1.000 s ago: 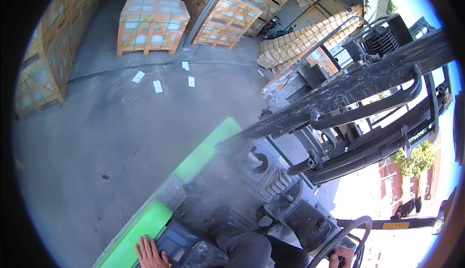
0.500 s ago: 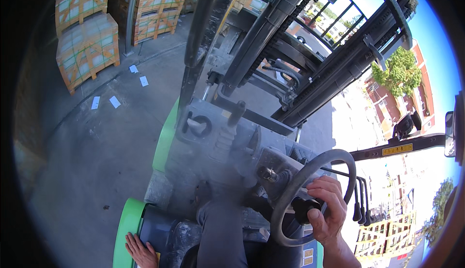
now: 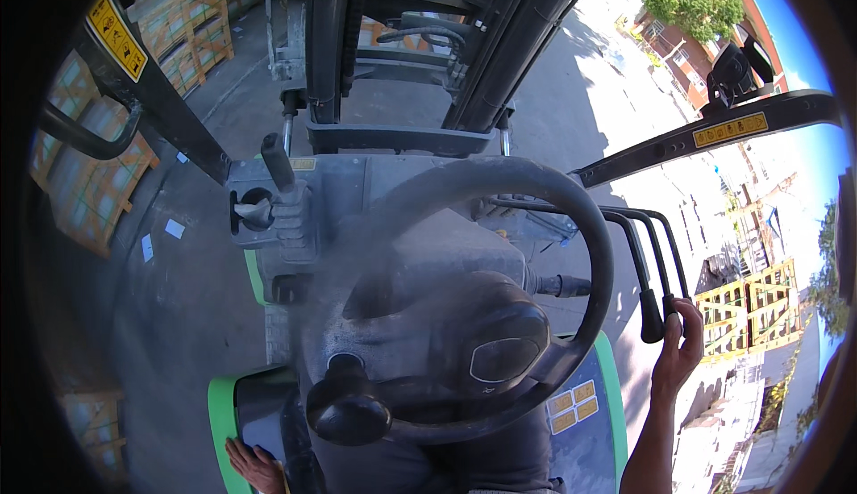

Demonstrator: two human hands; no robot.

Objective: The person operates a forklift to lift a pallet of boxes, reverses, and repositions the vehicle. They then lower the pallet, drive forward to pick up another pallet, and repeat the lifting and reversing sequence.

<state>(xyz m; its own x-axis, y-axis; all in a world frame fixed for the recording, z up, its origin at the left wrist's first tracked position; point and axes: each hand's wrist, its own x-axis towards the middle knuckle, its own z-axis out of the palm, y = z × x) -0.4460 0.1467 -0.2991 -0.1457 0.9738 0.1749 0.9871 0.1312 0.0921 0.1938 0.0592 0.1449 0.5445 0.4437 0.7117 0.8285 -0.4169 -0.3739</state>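
My right hand point(image 3: 678, 356) pinches the top of one of the black control levers point(image 3: 668, 303) at the right of a forklift's steering wheel. Beside it, a thicker black lever grip point(image 3: 653, 320) stands just left of my fingers. Fingers stretched out, my left hand point(image 3: 256, 467) lies flat on the green-edged side panel point(image 3: 221, 414) at the lower left. Between my hands is the large black steering wheel point(image 3: 603, 262), touched by neither. Its round black spinner knob point(image 3: 350, 412) sits at the wheel's lower left, above my legs.
The forklift's dark mast point(image 3: 500, 48) rises ahead. Wooden crates point(image 3: 192, 34) are stacked at the far left, with white papers point(image 3: 175, 228) on the floor nearby. A black frame bar point(image 3: 652, 144) crosses at right; yellowish wooden crates point(image 3: 750, 315) stand outside beyond the levers.
My right hand has left the steering wheel's knob and holds a lever. The wheel has turned, carrying its knob to the lower left. The view has swung; my left hand stays on the panel.
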